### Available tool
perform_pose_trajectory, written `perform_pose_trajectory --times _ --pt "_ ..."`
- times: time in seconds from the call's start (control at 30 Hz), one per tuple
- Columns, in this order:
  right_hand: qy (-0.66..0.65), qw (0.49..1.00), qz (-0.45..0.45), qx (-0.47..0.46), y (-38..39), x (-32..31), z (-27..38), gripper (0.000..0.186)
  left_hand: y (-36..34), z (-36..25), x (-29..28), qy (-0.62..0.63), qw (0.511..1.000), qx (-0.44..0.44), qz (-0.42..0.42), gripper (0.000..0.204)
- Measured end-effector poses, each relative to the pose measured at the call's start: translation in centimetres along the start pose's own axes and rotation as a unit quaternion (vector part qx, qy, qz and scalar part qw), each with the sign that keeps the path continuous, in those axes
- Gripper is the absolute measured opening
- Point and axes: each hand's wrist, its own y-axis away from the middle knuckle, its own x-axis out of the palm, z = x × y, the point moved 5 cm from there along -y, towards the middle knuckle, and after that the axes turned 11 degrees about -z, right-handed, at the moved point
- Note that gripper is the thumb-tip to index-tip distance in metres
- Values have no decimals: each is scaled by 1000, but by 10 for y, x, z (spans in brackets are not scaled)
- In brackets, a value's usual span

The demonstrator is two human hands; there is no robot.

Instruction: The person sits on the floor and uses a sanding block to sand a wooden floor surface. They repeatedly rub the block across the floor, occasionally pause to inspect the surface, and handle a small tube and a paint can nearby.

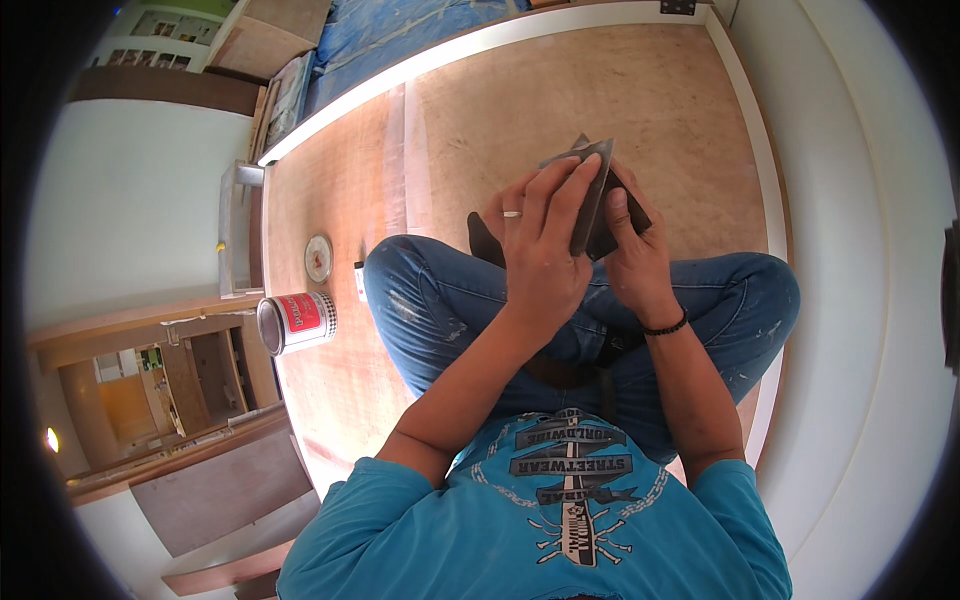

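Note:
Above my crossed legs (pixel 440 290), both hands grip a folded dark grey sheet that looks like sandpaper (pixel 593 205). My left hand (pixel 548 215) lies over its left side, fingers closed along it and a ring on one of them. On the other side, my right hand (pixel 638 245) pinches the sheet with the thumb on its near face. The folds stand up in pointed corners beyond the fingertips. A dark shape (pixel 485 238) shows beside my left hand, and I cannot make out what it is.
I sit on a wooden panel floor (pixel 580 90) with a white raised rim (pixel 745 90). To the left are a red-labelled can (pixel 300 322), a round lid (pixel 318 258) and a small white-and-black item (pixel 360 281). A white wall (pixel 840 250) rises at the right; blue sheeting (pixel 400 40) lies beyond the far rim.

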Motion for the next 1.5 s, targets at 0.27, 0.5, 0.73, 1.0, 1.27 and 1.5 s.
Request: perform_pose_trajectory --times 0.27,0.5,0.73,1.0,1.27,1.5 --pt "47 998 17 -27 -12 7 16 49 0 16 -8 65 980 -168 -87 55" --pt "-207 965 -93 131 -21 -23 12 57 0 37 -41 -96 994 -5 47 63" --pt "-307 934 -117 141 -24 -33 13 58 40 10 -39 -163 969 121 142 65" --pt "-382 914 3 138 -23 -35 10 59 51 -13 -21 -135 969 132 158 59" --pt "-297 942 -34 149 -18 -29 5 63 49 -10 -11 -113 974 104 163 63" --pt "-270 951 -40 145 -14 -25 3 65 47 -8 -8 -101 979 83 155 66"
